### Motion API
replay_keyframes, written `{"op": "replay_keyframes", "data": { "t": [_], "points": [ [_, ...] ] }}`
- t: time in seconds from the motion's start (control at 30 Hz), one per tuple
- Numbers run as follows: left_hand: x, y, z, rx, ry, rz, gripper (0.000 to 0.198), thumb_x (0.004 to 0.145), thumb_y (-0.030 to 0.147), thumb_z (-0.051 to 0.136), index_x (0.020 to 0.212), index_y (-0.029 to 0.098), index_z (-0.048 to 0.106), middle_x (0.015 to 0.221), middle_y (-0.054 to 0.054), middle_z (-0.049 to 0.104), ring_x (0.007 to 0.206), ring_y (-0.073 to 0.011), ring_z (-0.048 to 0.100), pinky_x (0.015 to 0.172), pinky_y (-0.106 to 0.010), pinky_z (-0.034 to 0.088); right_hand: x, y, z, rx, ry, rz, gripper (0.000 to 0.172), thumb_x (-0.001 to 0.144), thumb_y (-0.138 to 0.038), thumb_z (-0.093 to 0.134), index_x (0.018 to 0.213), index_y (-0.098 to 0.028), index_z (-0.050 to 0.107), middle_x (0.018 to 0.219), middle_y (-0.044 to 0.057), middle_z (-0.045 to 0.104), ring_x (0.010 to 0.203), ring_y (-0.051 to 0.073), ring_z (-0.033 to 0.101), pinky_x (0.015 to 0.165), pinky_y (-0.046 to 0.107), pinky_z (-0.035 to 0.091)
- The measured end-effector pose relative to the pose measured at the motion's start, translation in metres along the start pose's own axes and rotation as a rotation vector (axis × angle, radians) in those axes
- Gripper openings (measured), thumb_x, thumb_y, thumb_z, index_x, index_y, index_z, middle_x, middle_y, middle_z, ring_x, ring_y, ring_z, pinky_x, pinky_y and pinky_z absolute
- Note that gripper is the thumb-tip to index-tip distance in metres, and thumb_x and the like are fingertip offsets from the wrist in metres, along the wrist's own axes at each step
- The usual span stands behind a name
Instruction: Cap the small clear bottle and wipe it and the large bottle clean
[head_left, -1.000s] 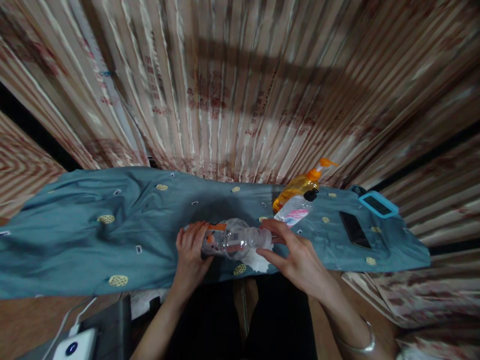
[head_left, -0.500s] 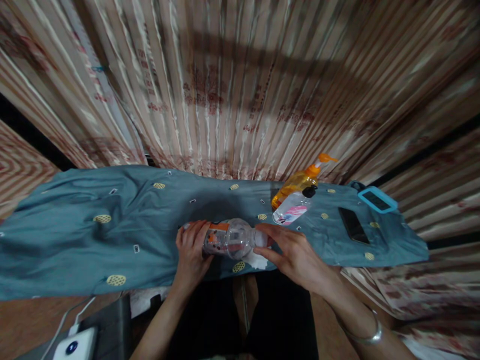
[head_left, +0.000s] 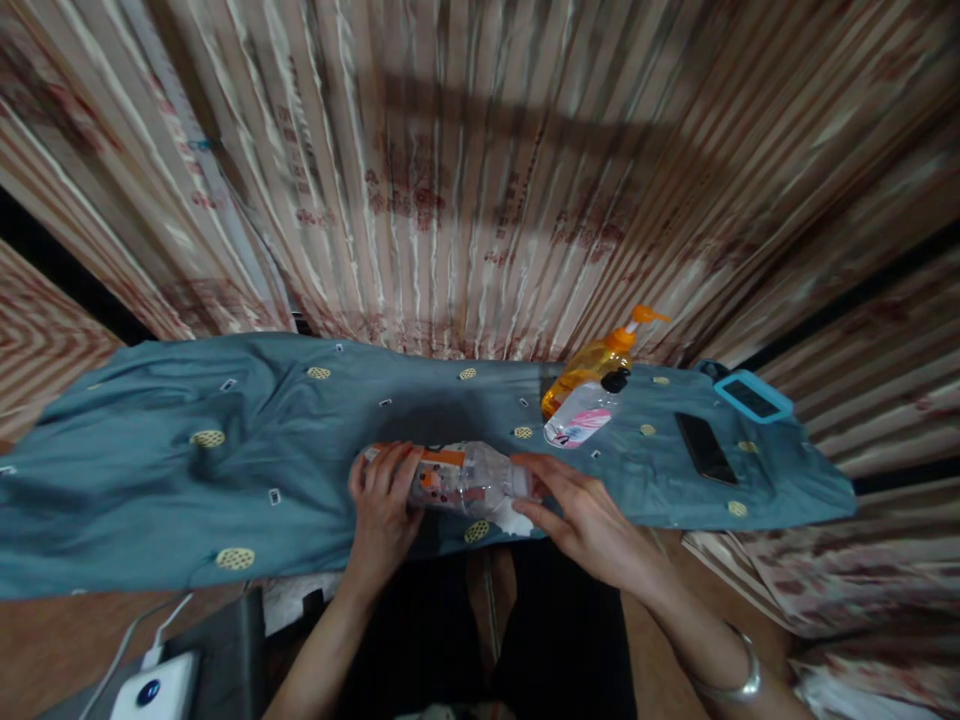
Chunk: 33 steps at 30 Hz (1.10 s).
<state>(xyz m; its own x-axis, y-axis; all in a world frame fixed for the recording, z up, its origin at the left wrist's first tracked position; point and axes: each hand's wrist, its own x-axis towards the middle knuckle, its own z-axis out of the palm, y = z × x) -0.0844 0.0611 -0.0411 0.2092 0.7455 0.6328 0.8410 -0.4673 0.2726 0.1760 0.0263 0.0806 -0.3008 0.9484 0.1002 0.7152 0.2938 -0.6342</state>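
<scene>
A clear plastic bottle with an orange-and-white label is lying sideways between my two hands, low over the cloth. My left hand wraps around its base end at the left, fingers over the label. At the other end, my right hand grips the neck between thumb and fingers; whether a cap is there is hidden. A white piece, like crumpled tissue, shows just below the neck. I cannot tell whether the right hand touches it.
Behind my right hand stand an orange pump bottle and a clear bottle with a black cap. Farther right lie a dark phone and a blue-framed device. A white power bank with a cable sits lower left. Curtains hang behind.
The bottle has turned slightly in my hands, and its shoulder and label look different. Both hands stay at the same ends. The view has shifted very little.
</scene>
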Motion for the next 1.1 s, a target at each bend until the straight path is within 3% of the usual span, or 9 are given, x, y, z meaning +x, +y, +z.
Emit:
{"op": "replay_keyframes", "data": {
  "t": [0.07,0.43,0.57,0.67,0.8,0.9,0.97,1.1],
  "points": [
    [0.000,0.000,0.001,0.002,0.005,0.000,0.056,0.083,0.015,0.061,0.138,0.019,0.051,0.132,-0.016,0.064,0.127,-0.0317,0.057,0.116,-0.050,0.027,0.000,0.003,0.001,0.020,-0.008,-0.007,0.042,0.098,-0.043,0.052,0.130,-0.018,0.059,0.118,0.011,0.071,0.102,0.019,0.069,0.094,0.037,0.052],
    [0.001,0.001,0.007,-0.019,0.007,-0.022,0.059,0.081,0.017,0.061,0.139,0.021,0.053,0.133,-0.016,0.065,0.127,-0.0333,0.057,0.116,-0.052,0.025,0.006,0.010,0.012,0.100,0.045,0.113,0.045,0.098,-0.053,0.052,0.124,-0.017,0.060,0.081,0.000,0.064,0.068,0.012,0.061,0.070,0.033,0.054],
    [0.002,0.000,0.006,-0.036,0.005,-0.034,0.056,0.083,0.021,0.063,0.138,0.020,0.054,0.134,-0.016,0.064,0.128,-0.0334,0.057,0.117,-0.051,0.027,0.009,0.014,0.014,0.168,0.062,0.120,0.046,0.097,-0.054,0.054,0.124,-0.017,0.060,0.080,-0.001,0.064,0.067,0.012,0.061,0.068,0.032,0.054],
    [0.005,-0.006,0.005,-0.097,0.033,-0.095,0.054,0.083,0.027,0.065,0.136,0.019,0.055,0.132,-0.016,0.065,0.125,-0.0335,0.058,0.115,-0.051,0.031,0.012,0.023,0.022,0.241,0.092,0.120,0.049,0.098,-0.053,0.051,0.130,-0.017,0.057,0.094,0.003,0.067,0.075,0.013,0.065,0.073,0.035,0.057],
    [0.013,-0.016,0.004,-0.298,0.087,-0.340,0.065,0.074,0.033,0.073,0.135,0.018,0.053,0.129,-0.015,0.067,0.121,-0.0335,0.061,0.109,-0.051,0.043,0.016,0.040,0.057,0.223,0.150,0.117,0.053,0.098,-0.049,0.053,0.141,-0.019,0.050,0.125,0.011,0.064,0.107,0.022,0.066,0.094,0.048,0.054],
    [0.020,-0.016,0.002,-0.517,0.075,-0.534,0.076,0.068,0.038,0.079,0.135,0.016,0.052,0.129,-0.015,0.067,0.120,-0.0333,0.064,0.105,-0.049,0.049,0.019,0.049,0.094,0.128,0.149,0.073,0.059,0.090,-0.048,0.066,0.140,-0.021,0.053,0.149,0.013,0.049,0.135,0.031,0.049,0.110,0.060,0.040],
    [0.022,-0.011,0.002,-0.618,0.074,-0.644,0.079,0.061,0.041,0.084,0.130,0.016,0.055,0.122,-0.013,0.069,0.111,-0.0321,0.068,0.098,-0.047,0.054,0.023,0.053,0.116,0.096,0.143,0.055,0.056,0.089,-0.047,0.067,0.138,-0.022,0.055,0.151,0.013,0.046,0.138,0.032,0.045,0.112,0.061,0.036],
    [0.023,-0.003,0.007,-0.734,0.055,-0.752,0.075,0.054,0.041,0.088,0.120,0.019,0.058,0.110,-0.009,0.071,0.100,-0.0294,0.070,0.091,-0.044,0.057,0.037,0.062,0.135,0.123,0.189,0.084,0.040,0.093,-0.043,0.063,0.126,-0.021,0.062,0.139,0.011,0.057,0.126,0.026,0.055,0.106,0.054,0.045]
  ]
}}
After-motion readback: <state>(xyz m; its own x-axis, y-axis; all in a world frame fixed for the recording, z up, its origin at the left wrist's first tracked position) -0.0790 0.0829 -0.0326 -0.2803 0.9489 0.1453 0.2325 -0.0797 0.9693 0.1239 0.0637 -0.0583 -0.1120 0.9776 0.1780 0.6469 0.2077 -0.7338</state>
